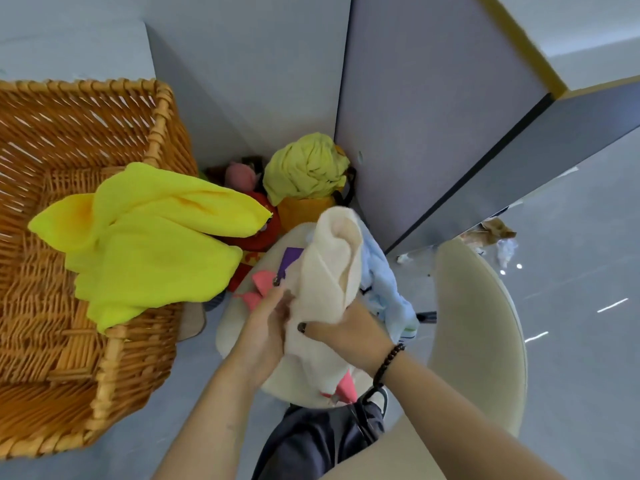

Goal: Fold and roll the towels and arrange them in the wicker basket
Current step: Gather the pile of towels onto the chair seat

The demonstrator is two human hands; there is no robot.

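Both hands are clamped on 1 cream towel [329, 271], held upright in front of the person. The left hand [265, 327] pinches its lower left edge; the right hand [346, 330], with a bead bracelet [388, 362] at the wrist, wraps around its lower right side. The hands sit close together with the cloth between them. The towel is bunched and partly folded, not rolled.

The wicker basket [114, 358] stands to the left on the grey counter [194, 375]. 1 yellow towel [145, 237] lies loosely draped over its near right rim, partly inside. A blue towel [384, 289] lies just behind the cream one. A yellow-green cloth bundle [306, 168] sits further back by a grey partition [433, 116]. A cream chair [481, 323] stands to the right.
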